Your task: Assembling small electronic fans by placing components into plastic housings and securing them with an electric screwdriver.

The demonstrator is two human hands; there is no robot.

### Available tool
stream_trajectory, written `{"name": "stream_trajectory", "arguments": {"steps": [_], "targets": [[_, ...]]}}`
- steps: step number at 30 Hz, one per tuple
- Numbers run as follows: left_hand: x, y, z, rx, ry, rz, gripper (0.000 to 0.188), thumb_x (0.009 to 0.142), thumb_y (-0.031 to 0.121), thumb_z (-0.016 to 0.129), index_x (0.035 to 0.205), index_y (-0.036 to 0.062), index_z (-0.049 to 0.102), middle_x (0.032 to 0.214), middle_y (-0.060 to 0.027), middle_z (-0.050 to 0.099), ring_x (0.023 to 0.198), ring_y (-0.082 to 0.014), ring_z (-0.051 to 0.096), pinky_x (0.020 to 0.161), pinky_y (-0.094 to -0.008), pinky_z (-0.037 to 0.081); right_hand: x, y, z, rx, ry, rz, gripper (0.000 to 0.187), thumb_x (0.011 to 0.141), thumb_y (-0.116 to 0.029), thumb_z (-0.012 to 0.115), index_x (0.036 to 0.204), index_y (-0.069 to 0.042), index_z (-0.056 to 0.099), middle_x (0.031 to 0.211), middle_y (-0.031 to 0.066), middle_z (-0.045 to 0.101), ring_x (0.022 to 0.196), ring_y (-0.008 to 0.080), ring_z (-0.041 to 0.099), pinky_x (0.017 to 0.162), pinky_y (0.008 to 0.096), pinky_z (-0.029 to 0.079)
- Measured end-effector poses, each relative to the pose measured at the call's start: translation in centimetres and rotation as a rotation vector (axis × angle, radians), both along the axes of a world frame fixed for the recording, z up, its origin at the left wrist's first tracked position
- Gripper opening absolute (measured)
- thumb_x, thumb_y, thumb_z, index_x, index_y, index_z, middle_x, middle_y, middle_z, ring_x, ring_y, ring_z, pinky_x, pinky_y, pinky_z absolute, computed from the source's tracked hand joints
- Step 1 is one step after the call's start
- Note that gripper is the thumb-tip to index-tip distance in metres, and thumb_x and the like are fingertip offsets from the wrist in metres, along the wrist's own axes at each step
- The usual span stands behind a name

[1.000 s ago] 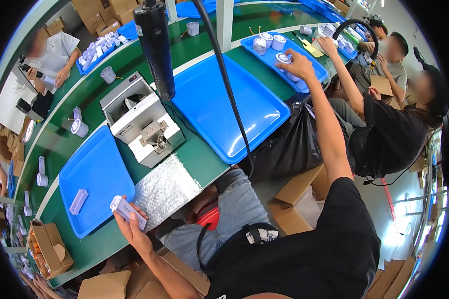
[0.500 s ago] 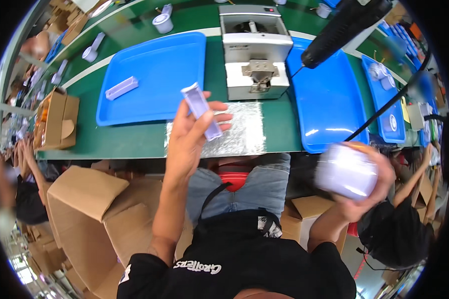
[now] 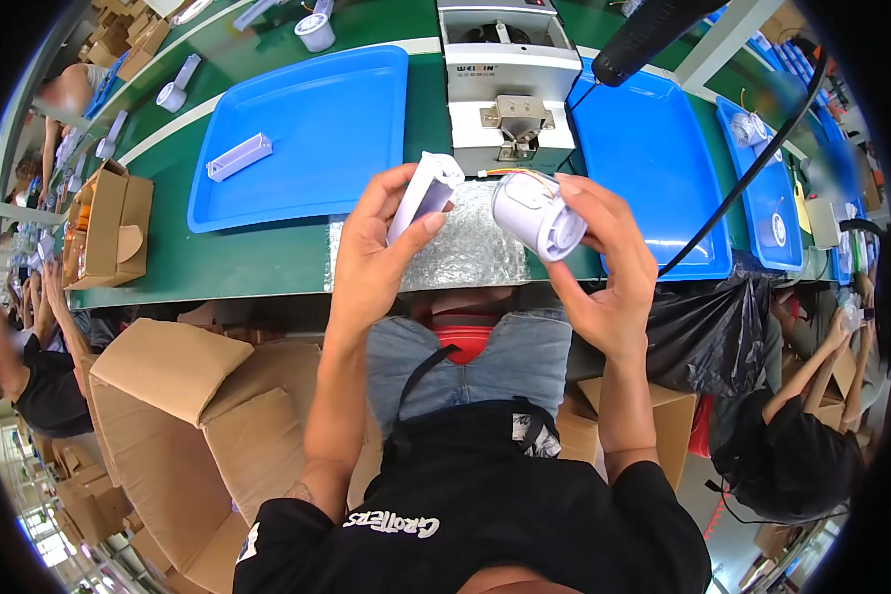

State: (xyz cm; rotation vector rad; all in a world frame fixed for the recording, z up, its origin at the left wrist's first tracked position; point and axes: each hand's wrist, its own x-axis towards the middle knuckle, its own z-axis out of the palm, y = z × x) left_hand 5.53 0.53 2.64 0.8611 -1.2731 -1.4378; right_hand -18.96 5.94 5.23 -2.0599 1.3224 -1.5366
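In my left hand (image 3: 378,247) is a pale lilac, trough-shaped plastic handle (image 3: 426,196), tilted, its hollow side partly in view. My right hand (image 3: 609,262) grips a round white plastic housing (image 3: 537,216) by its side and lower rim. Thin coloured wires (image 3: 515,175) with a small plug come out of the housing's top. The two parts are close together but apart, above a silvery sheet (image 3: 445,267) at the bench's near edge. A second lilac handle (image 3: 240,156) lies in the left blue tray (image 3: 307,198).
A white-and-grey bench machine (image 3: 513,84) stands straight ahead. Beside it, a black electric screwdriver (image 3: 648,40) hangs over the right blue tray (image 3: 653,178). Cardboard boxes stand on the bench at left (image 3: 119,228) and below (image 3: 158,445). Other people work on both sides.
My right hand has brought the housing from the right to the middle, beside the handle. My left hand has turned the handle, its upper end now leaning right.
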Motion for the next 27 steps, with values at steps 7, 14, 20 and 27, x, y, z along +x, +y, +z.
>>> {"name": "stream_trajectory", "arguments": {"steps": [7,14,20,27], "targets": [[1.0,-0.1,-0.3,-0.195,-0.281,0.025,0.046,0.095,0.003,0.077,0.139,0.0029,0.062,0.12,-0.0071,0.069,0.107,-0.0142,0.064,0.097,-0.0295,0.05,-0.4,0.1,0.0,0.083,0.201,0.069,0.071,0.073,0.016,0.072,0.136,-0.016,0.072,0.141,0.0152,0.062,0.107,0.0321,0.072,0.083,0.0381,0.061],[1.2,-0.8,3.6,-0.22,-0.516,0.101,0.034,0.084,-0.007,0.077,0.117,0.0015,0.071,0.106,-0.0066,0.069,0.091,-0.0155,0.065,0.077,-0.0293,0.051,0.4,-0.7,-2.3,0.052,0.345,0.032,0.068,0.069,0.011,0.08,0.132,-0.01,0.064,0.138,0.0157,0.064,0.117,0.0385,0.067,0.095,0.0421,0.057],[-1.1,-2.7,7.3,-0.595,-0.721,0.1,0.029,0.074,-0.01,0.073,0.1,0.0037,0.073,0.098,-0.0114,0.067,0.084,-0.0307,0.068,0.073,-0.0367,0.052,2.9,-1.6,-4.7,0.035,0.345,-0.051,0.066,0.067,-0.001,0.09,0.123,-0.005,0.054,0.127,0.0165,0.062,0.11,0.0401,0.066,0.089,0.0445,0.056],[-4.4,-3.1,8.7,-0.773,-1.035,0.007,0.05,0.071,-0.009,0.071,0.119,0.0042,0.062,0.101,-0.0159,0.069,0.091,-0.0384,0.068,0.077,-0.0445,0.054,2.5,-2.2,-2.5,0.098,0.217,0.014,0.062,0.074,-0.012,0.092,0.123,-0.002,0.057,0.119,0.0157,0.062,0.099,0.0351,0.065,0.083,0.0418,0.055]]}}
